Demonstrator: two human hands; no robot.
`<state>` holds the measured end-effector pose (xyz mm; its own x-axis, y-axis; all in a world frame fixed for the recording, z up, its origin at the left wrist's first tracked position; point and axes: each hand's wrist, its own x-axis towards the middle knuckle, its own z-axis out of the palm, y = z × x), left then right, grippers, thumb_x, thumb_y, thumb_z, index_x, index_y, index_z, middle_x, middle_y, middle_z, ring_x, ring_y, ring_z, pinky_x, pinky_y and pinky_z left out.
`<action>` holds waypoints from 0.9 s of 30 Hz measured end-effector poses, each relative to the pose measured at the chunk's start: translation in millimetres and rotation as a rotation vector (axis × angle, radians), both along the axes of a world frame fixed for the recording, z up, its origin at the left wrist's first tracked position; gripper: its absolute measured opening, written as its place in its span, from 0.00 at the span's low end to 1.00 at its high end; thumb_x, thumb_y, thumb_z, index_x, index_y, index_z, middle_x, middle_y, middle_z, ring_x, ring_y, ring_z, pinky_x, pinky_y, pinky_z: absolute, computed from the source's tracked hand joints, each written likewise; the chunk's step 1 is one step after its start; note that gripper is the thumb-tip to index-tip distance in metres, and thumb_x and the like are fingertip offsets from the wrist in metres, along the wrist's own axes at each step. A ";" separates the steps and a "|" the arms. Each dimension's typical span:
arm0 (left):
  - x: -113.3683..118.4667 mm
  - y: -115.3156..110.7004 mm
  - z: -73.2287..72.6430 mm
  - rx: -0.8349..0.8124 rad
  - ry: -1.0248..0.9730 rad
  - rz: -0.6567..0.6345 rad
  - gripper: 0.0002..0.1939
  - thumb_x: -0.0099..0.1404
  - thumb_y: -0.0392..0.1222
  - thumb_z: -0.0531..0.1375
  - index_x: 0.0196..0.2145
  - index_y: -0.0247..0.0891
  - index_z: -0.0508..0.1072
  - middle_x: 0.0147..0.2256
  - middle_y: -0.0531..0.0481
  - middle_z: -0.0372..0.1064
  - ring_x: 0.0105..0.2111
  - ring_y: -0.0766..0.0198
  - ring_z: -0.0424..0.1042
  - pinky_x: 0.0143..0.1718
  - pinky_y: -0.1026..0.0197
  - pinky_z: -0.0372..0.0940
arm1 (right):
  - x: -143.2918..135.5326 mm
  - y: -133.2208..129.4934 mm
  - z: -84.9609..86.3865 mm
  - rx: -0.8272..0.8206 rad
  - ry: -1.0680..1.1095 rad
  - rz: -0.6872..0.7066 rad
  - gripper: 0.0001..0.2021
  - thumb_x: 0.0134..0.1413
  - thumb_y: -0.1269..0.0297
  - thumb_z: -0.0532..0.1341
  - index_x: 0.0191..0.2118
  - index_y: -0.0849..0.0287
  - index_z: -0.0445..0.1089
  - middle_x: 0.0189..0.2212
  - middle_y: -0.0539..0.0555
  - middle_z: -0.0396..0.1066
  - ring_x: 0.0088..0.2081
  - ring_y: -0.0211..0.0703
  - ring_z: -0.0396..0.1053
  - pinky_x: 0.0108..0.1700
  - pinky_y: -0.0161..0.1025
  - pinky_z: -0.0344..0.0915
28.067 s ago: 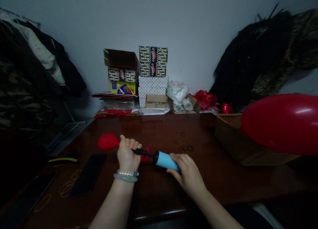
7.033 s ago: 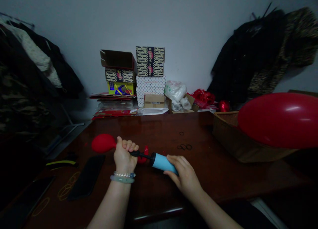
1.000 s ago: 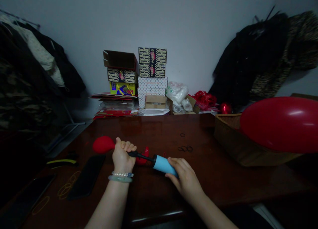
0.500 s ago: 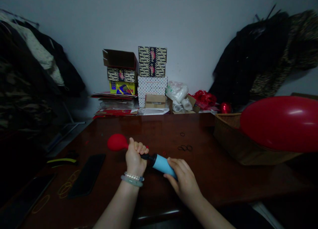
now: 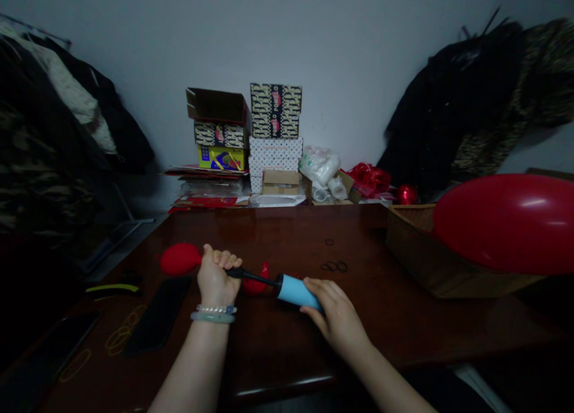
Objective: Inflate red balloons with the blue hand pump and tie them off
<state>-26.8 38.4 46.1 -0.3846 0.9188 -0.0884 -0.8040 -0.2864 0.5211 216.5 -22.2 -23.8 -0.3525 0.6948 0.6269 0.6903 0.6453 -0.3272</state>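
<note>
My left hand [image 5: 219, 278] is closed round the neck of a small, partly inflated red balloon [image 5: 180, 259] and the black end of a hand pump. The balloon's round part sticks out to the left of the fist. A thin black rod [image 5: 260, 279] runs from the fist into the pump's light blue barrel [image 5: 298, 292]. My right hand [image 5: 336, 314] grips that barrel at its right end, thumb below and fingers on top. Behind the rod, a shiny red piece [image 5: 255, 286] lies on the table; its kind is unclear.
A large red balloon [image 5: 506, 222] rests on a woven basket [image 5: 421, 260] at the right. Black rings [image 5: 334, 266] lie mid-table. Leftward are a dark phone-like slab [image 5: 159, 314], yellow rubber bands [image 5: 119, 340] and a yellow-edged tool [image 5: 112, 288]. Stacked boxes [image 5: 275, 111] stand behind the table [image 5: 359, 228].
My left hand has moved left with the balloon, drawing a length of black rod out of the blue barrel. The balloon looks slightly longer. My right hand has hardly moved.
</note>
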 end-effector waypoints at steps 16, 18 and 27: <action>42.1 -7.1 -11.5 -0.032 -0.042 -0.131 0.24 0.65 0.47 0.55 0.17 0.38 0.48 0.14 0.60 0.43 0.13 0.74 0.45 0.16 0.67 0.48 | -17.8 -9.9 0.1 0.074 0.057 -0.021 0.20 0.56 0.66 0.60 0.54 0.57 0.62 0.45 0.61 0.70 0.45 0.52 0.68 0.47 0.52 0.69; 44.4 -8.0 -11.3 -0.031 -0.032 -0.124 0.25 0.65 0.47 0.55 0.17 0.38 0.48 0.13 0.60 0.43 0.13 0.74 0.45 0.16 0.67 0.48 | -19.4 -10.5 -0.3 0.067 0.065 -0.019 0.20 0.56 0.66 0.60 0.55 0.57 0.61 0.46 0.61 0.70 0.45 0.52 0.68 0.47 0.53 0.68; 17.1 -3.2 -2.3 0.035 -0.016 -0.070 0.25 0.64 0.46 0.56 0.17 0.38 0.46 0.13 0.60 0.43 0.12 0.74 0.46 0.15 0.68 0.48 | -11.0 -4.1 -0.3 0.016 0.053 0.030 0.22 0.57 0.63 0.60 0.57 0.56 0.59 0.49 0.61 0.69 0.49 0.52 0.67 0.50 0.54 0.66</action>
<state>-9.7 35.2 43.8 -0.3183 0.9460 -0.0612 -0.8306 -0.2471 0.4991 205.6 -26.3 -24.1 -0.3393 0.6744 0.6558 0.6527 0.6708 -0.3521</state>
